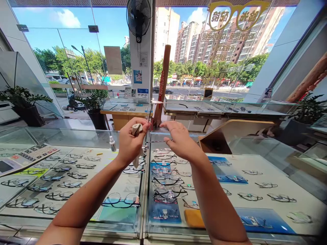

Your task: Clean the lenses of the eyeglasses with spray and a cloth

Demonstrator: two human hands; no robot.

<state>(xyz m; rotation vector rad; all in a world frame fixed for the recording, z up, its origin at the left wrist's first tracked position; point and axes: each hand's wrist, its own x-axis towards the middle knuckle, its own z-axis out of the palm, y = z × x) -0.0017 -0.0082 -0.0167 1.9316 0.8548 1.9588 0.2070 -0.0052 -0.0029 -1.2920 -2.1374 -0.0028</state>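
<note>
Left hand (131,139): closed in a pinch, its grip bunched round a soft, pale beige cloth (137,128) whose tail hangs below the palm.
Slim, dark-edged piece of eyewear (150,119): at the left fingertips, seen almost edge-on; how firmly it is held, I cannot make out.
Right hand (182,141): fingers curved, thumb spread from them, near the eyewear; whether it touches, I cannot tell.
Careful handling: a light pinch, with the cloth folded flat between skin and eyewear, would likely avoid bending or smudging it.
Glass-walled display table (255,160): beneath both hands, carrying rows of dark-rimmed eyeglasses (122,205).
Small white bottle (112,144): upright, left of the left hand.
</note>
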